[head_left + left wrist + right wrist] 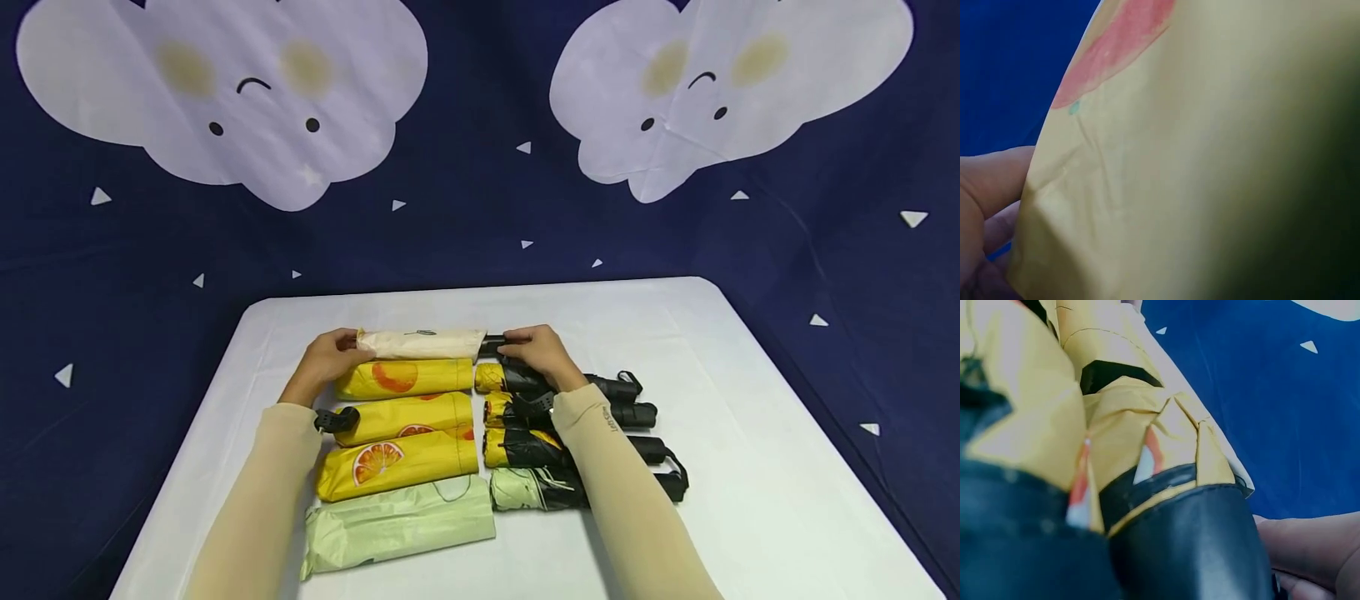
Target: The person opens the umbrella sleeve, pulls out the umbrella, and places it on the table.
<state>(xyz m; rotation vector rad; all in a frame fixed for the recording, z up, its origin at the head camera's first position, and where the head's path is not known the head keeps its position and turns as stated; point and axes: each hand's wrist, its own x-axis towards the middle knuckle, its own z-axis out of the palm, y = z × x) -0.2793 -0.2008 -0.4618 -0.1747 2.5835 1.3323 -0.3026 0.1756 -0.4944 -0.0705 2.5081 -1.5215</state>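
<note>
A folded umbrella in a cream sleeve [422, 344] lies in the back row, with a small dark print on it. Its black end [491, 345] sticks out on the right. My left hand [328, 358] grips the left end of the sleeve, thumb in front and fingers behind. With thumb and fingers, my right hand [543, 352] holds the black end. Just in front, a yellow sleeve [420, 378] with an orange print lies left of a yellow-and-black folded umbrella [491, 377]. In the right wrist view, yellow-and-black umbrellas [1191, 540] fill the foreground beside my thumb.
Two more yellow sleeves [442, 454] lie in front, matched by yellow-and-black umbrellas [517, 447] on their right. Nearest me are a pale green sleeve [405, 525] and a green-and-black umbrella [517, 490]. The white table [750, 500] meets a dark blue cloud-print cloth [480, 225].
</note>
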